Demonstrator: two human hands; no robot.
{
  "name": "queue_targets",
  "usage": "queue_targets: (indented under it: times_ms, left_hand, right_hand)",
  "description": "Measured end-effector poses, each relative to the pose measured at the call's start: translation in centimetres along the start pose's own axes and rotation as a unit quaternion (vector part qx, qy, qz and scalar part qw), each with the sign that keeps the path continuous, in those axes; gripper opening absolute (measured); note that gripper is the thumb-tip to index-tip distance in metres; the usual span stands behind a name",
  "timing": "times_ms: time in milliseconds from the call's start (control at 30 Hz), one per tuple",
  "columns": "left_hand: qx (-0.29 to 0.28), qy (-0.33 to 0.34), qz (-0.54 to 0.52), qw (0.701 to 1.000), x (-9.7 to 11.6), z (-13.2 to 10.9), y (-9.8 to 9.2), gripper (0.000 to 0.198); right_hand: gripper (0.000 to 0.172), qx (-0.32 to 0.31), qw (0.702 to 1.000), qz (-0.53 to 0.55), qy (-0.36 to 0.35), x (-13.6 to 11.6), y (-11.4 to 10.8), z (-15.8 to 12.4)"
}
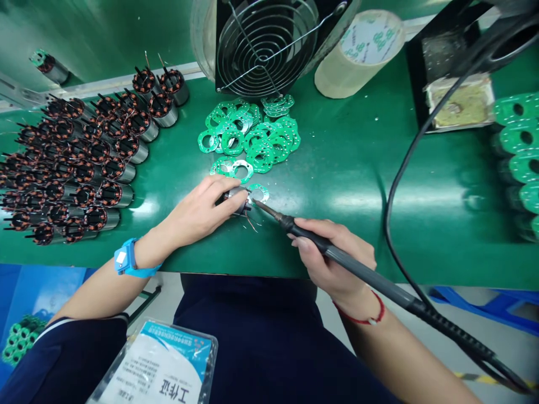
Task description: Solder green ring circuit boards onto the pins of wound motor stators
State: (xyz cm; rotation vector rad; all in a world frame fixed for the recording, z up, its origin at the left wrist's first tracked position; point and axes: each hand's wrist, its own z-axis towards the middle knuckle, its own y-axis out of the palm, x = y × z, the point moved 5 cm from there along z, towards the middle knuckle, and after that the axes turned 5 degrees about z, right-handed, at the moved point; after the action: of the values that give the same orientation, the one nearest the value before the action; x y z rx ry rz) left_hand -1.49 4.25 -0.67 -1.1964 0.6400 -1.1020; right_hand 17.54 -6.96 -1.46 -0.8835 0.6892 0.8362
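Observation:
My left hand (206,210), with a blue strap at its wrist, is closed around a motor stator (238,202) lying on its side on the green bench. Thin copper leads stick out of the stator's near end. In my right hand (332,252) is a soldering iron (309,235), held like a pen. Its tip points left and reaches the stator's right end; whether they touch I cannot tell. A ring-shaped green circuit board (259,193) lies flat just beyond the tip. More ring boards (261,148) are heaped behind my left hand.
Rows of upright wound stators (84,163) fill the left of the bench. A fan (263,53) and a tape roll (357,56) stand at the back. The iron's black cable (389,207) loops past a solder-stand tray (461,106); board-topped stators (524,140) stand far right.

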Motion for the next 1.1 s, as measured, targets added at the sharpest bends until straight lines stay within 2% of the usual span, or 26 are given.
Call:
queue_targets:
  times_ms: [167, 400, 600, 733, 900, 967, 1100]
  left_hand:
    - [-0.001, 0.015, 0.006, 1.000, 0.1, -0.2, -0.2, 0.044]
    - [0.001, 0.053, 0.030, 0.998, 0.5, -0.3, -0.7, 0.045]
    - [0.001, 0.061, 0.034, 0.998, 0.8, -0.2, -0.6, 0.039]
    - [0.008, 0.010, 0.003, 1.000, 0.3, -0.1, -0.6, 0.039]
    - [0.046, -0.116, -0.150, 0.981, -0.6, 0.1, -1.6, 0.049]
    - [0.054, -0.131, -0.203, 0.969, -0.6, 0.1, -1.9, 0.050]
    - [0.048, -0.157, -0.307, 0.938, -0.4, -0.2, -1.9, 0.050]
  right_hand:
    - [0.015, -0.030, 0.999, -0.021, -0.030, -0.4, 0.2, 0.3]
    - [0.027, 0.012, 0.999, -0.023, -0.027, -0.5, -0.3, 0.7]
    - [0.037, -0.035, 0.998, -0.053, -0.016, 0.0, 0.3, 0.8]
    - [0.035, -0.088, 0.995, -0.027, 0.044, 0.6, 1.2, 1.2]
    - [0.027, -0.101, 0.991, -0.050, 0.073, 0.1, 2.2, 2.4]
    - [0.032, -0.085, 0.991, -0.022, 0.098, -0.3, 2.6, 2.8]
    - [0.035, 0.007, 0.991, 0.045, 0.126, -1.2, 3.2, 3.1]
